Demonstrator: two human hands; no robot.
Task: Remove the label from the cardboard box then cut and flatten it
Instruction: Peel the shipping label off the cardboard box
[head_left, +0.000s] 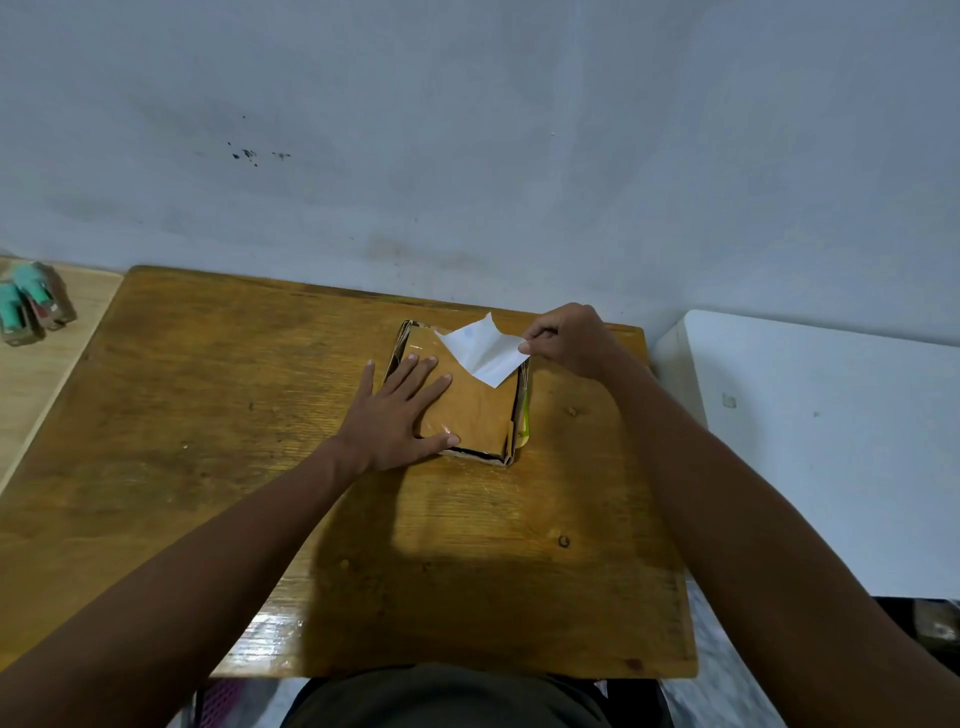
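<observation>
A flat brown cardboard box (475, 410) lies on the wooden table (208, 415), near its far edge. My left hand (397, 413) rests flat on the box's left half, fingers spread, pressing it down. A white label (483, 351) is lifted off the box's far right corner, curling upward with its blank back showing. My right hand (569, 340) pinches the label's right edge between thumb and fingers. The label's lower tip still touches the box top.
A pale wall rises right behind the table. A white surface (831, 441) adjoins the table on the right. At far left, on a lighter board (47, 384), lie two small packages with teal items (31, 306). A yellow-green strip (525, 421) shows along the box's right side.
</observation>
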